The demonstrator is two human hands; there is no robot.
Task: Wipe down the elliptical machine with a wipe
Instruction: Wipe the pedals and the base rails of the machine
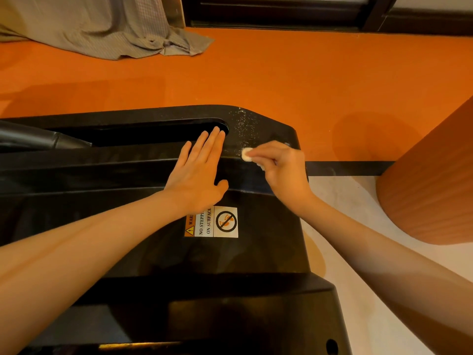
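Black plastic housing of the elliptical machine (153,252) fills the head view, its rounded far corner dusted with white specks (243,126). The left hand (198,172) lies flat on the housing with straight fingers, fingertips at the end of a long slot (153,133). Just beside it, the right hand (280,167) pinches a small white wipe (246,154) against the corner edge. Orange floor (281,73) lies open beyond; an orange column (430,188) stands close on the right.
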